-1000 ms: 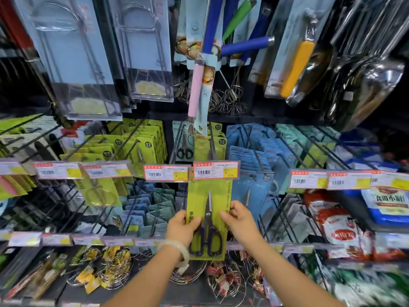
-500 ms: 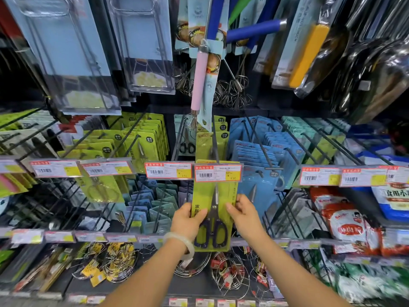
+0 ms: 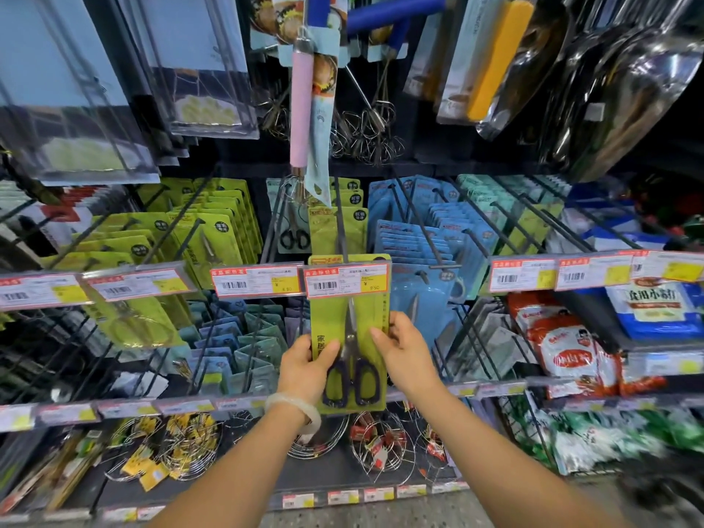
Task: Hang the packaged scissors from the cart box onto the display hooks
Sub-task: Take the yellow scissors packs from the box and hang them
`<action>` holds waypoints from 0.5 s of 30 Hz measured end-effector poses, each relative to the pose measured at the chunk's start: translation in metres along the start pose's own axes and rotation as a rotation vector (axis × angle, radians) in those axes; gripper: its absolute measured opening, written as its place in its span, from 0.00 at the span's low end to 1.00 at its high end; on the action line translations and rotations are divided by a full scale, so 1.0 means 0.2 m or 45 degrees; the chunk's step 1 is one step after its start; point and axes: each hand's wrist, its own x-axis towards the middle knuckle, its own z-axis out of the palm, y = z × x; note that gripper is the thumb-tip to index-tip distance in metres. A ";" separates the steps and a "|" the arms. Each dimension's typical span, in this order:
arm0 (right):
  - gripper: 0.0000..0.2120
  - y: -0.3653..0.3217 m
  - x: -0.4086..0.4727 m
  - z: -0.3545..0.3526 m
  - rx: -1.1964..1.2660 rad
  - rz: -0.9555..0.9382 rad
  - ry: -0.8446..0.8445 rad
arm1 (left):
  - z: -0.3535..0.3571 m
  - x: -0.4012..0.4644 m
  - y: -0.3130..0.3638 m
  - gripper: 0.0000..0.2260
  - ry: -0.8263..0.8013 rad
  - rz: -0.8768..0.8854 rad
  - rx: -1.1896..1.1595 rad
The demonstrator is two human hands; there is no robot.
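A green card pack of black-handled scissors [image 3: 352, 348] hangs upright at the middle of the display, its top tucked behind a red-framed price tag [image 3: 347, 280] at the tip of a black display hook [image 3: 340, 226]. My left hand [image 3: 308, 369] pinches the pack's left edge, thumb on the front. On the right edge my right hand [image 3: 405, 350] holds it the same way. More green scissors packs [image 3: 337, 232] hang farther back on that hook. The cart box is out of view.
Neighbouring hooks carry green packs [image 3: 198, 238] on the left and blue packs [image 3: 417, 238] on the right. Whisks [image 3: 303, 104] and bagged utensils hang overhead. Wire racks [image 3: 381, 445] lie on the shelf below. Food bags [image 3: 564, 348] fill the right shelves.
Both hands have raised the scissors pack, so its top now sits behind the price tag on the hook. The view has tilted slightly upward.
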 end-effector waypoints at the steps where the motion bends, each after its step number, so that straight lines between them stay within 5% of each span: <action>1: 0.05 0.00 0.00 0.00 -0.026 0.007 -0.009 | 0.00 -0.01 -0.01 0.05 0.006 -0.010 -0.003; 10: 0.11 0.01 0.01 0.03 -0.182 0.058 -0.026 | -0.03 -0.01 0.00 0.05 0.007 -0.098 0.215; 15: 0.26 0.06 0.04 0.01 -0.407 0.173 -0.095 | -0.02 0.01 0.00 0.26 0.043 -0.224 0.496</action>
